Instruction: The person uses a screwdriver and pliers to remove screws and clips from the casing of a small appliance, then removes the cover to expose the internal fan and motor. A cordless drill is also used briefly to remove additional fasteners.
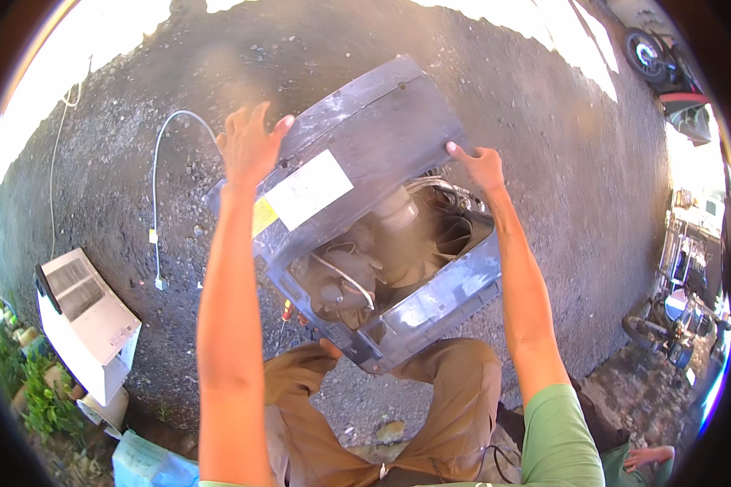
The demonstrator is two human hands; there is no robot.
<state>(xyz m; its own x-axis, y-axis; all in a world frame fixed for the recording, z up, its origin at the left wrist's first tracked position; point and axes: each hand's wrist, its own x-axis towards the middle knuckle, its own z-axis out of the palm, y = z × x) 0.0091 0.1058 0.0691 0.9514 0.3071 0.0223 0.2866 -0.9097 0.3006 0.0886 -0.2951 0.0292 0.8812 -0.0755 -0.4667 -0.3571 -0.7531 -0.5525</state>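
Observation:
A dark grey appliance housing (439, 304) sits in front of my knees, with a dusty fan (414, 260) and a motor-like part (345, 284) showing inside. A large grey panel (382, 122) lies tilted over its far side, bearing a white label (309, 191) and a yellow sticker (264, 216). My left hand (252, 146) is at the panel's far left edge, fingers and thumb apart. At the panel's right corner, my right hand (481, 166) grips the edge, thumb on top and the other fingers mostly hidden.
A red-and-yellow handled tool (287, 310) lies left of the housing. Beyond my left arm, a white hose (155, 195) curves over the gravel (585, 203). A white vented box (89, 308) stands at left. Motorbikes (674, 325) are at right; another person's hand (650, 457) shows low right.

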